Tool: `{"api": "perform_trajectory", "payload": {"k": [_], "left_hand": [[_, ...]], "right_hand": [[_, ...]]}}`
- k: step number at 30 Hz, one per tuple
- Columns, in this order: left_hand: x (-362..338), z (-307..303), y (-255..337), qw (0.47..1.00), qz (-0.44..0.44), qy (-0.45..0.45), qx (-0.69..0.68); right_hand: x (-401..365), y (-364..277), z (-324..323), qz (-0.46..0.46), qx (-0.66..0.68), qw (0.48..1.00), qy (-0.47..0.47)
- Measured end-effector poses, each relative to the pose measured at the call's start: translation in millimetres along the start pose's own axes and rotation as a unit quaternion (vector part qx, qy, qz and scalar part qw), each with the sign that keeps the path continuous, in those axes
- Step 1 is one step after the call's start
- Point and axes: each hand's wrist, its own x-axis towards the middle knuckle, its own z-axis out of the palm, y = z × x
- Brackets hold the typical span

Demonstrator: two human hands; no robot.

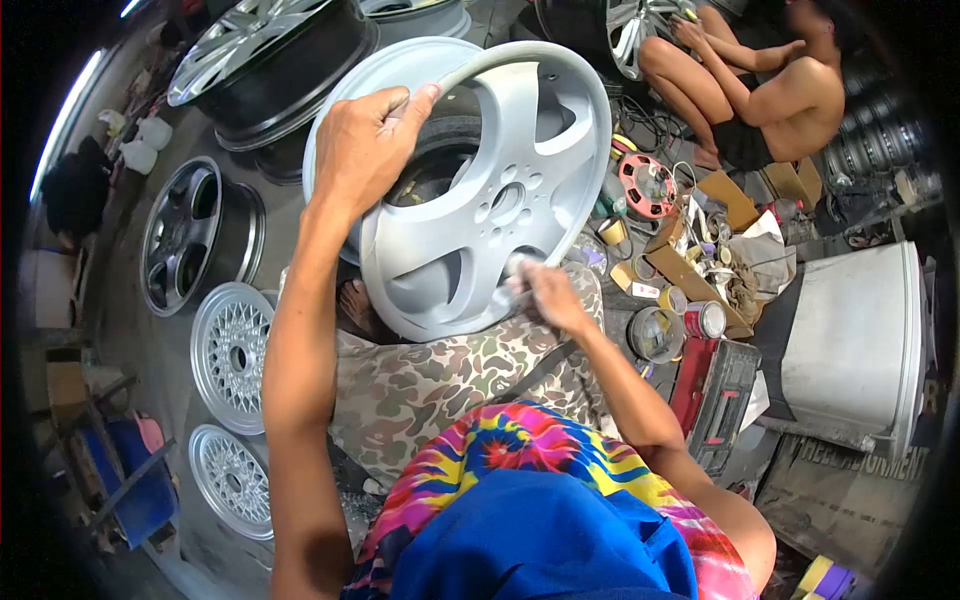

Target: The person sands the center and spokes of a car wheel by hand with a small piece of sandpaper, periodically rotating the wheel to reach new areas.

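A grey, matt car wheel rim (515, 150) with wide spokes leans tilted over my lap, its lower edge close to my camouflage trousers (430, 390). My left hand (368, 145) is closed over its upper left edge, thumb on the lip. Low on the face, by an opening between two spokes, my right hand (550, 297) is blurred by motion, its fingers curled around something small and whitish that I cannot make out. Behind the held rim stands another pale grey wheel rim (375, 75), partly hidden by it and my left hand.
More wheel rims stand at left, including a dark one (180, 235) and a mesh-spoked one (235, 355). On the right are a cardboard tray (690, 275) of tapes and cans, a red and black toolbox (710, 400) and a white container (850, 340). Another person (790, 100) sits at upper right.
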Motion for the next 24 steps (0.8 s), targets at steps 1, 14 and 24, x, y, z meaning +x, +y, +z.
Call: {"api": "perform_trajectory", "payload": {"k": [1, 14, 24], "left_hand": [[1, -1, -6, 1.0, -0.007, 0.003, 0.002], [31, -1, -128, 0.991, -0.073, 0.111, -0.015], [27, 28, -230, 0.967, -0.252, -0.007, -0.029]], "right_hand": [[-4, -29, -21, -0.018, -0.139, 0.988, 0.066], [124, -95, -96, -0.349, -0.379, 0.838, 0.181], [129, -118, -152, -0.435, -0.553, 0.69, 0.171]]}}
